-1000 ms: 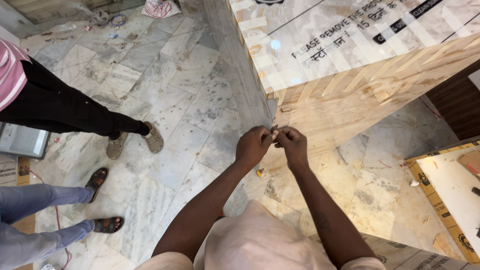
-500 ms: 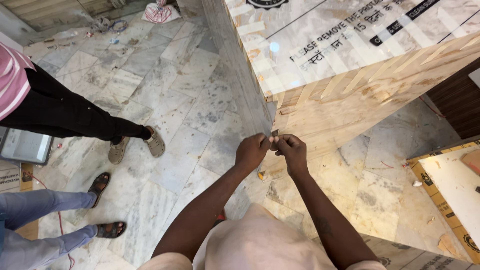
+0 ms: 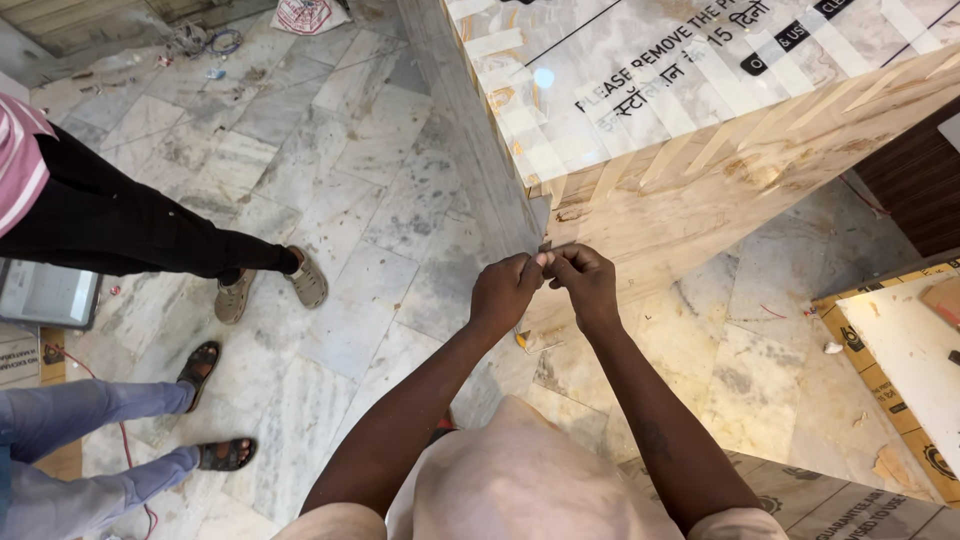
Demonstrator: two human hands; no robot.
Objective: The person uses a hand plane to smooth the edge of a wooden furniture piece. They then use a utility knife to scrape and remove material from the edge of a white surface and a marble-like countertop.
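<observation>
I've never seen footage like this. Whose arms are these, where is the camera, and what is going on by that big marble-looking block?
There is no machine here: the camera sits on a person's head and looks straight down, so the two bare arms reaching forward are that person's own. The left hand and right hand meet, fingertips together, pinching something small that is too tiny to make out, right at the corner of a tall marble-patterned block covered in clear film and tape strips. Below is a marble tile floor. On the left stand two other people: one in black trousers, one in blue trousers and sandals. On the right lies a white panel on cardboard.
</observation>
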